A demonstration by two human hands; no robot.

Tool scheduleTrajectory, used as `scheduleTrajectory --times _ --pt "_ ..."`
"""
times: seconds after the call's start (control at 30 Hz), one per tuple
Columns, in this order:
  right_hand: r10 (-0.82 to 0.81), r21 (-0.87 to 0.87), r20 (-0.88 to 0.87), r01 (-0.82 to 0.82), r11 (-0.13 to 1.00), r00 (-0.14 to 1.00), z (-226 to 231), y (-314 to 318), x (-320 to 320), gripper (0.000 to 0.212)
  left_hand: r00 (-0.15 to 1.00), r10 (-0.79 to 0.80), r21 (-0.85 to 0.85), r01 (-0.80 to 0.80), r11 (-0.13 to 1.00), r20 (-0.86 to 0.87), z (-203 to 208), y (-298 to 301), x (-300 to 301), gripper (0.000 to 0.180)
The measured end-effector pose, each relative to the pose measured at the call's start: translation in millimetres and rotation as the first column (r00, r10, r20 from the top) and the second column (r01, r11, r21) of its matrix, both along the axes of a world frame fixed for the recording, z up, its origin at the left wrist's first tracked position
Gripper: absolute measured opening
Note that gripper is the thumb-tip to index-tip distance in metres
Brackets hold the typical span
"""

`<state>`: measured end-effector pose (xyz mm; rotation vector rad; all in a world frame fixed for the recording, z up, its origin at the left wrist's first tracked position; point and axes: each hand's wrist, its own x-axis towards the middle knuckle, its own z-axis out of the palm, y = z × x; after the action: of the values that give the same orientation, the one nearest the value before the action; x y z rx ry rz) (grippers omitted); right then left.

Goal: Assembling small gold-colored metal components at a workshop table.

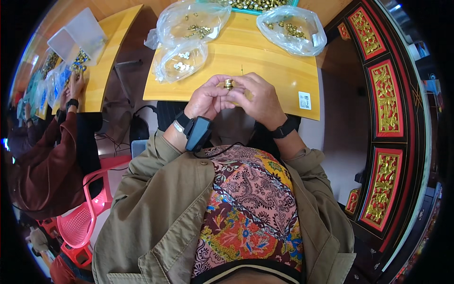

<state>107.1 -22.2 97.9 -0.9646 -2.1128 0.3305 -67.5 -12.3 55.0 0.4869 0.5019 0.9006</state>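
Over the near edge of the yellow wooden table (231,57), my two hands meet around a small brass fitting (229,84), gold with a ringed, stepped body. My left hand (209,98) is closed on it from one side, palm turned partly up. From the other side the fingers of my right hand (257,98) grip it too, back of the hand facing up. Fingers hide part of the fitting. Beyond the hands lie a large clear plastic bag (166,21) of brass parts and a smaller clear bag (163,71) with white or silvery pieces.
Another clear bag (319,45) with brass parts lies far right. A green tray (294,3) full of brass fittings stands at the back. A white label (304,100) is on the table's right. At left, other people work at a second table (113,38), near a pink chair (78,222).
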Motion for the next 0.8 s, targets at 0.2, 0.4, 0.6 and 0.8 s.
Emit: scheduleTrajectory --times 0.2,0.4,0.6,0.8 --pt "-0.088 -0.25 -0.173 0.042 0.967 0.981 -15 -2 12 0.02 0.994 -0.103 0.029 0.102 0.994 0.033 -9 3 -10 0.032" --pt "-0.142 -0.343 -0.182 0.072 0.937 0.973 -18 -12 11 0.018 0.994 -0.097 -0.015 0.098 0.995 0.04 -11 -2 -13 0.032" --pt "-0.179 -0.213 -0.129 0.149 0.966 0.975 -21 -15 4 0.008 0.991 -0.125 -0.029 0.127 0.992 0.054 -7 -3 -13 0.03" --pt "-0.199 -0.117 -0.096 0.187 0.975 0.975 -27 -15 -3 0.007 0.988 -0.146 -0.026 0.148 0.989 0.057 -6 -6 -11 0.03"
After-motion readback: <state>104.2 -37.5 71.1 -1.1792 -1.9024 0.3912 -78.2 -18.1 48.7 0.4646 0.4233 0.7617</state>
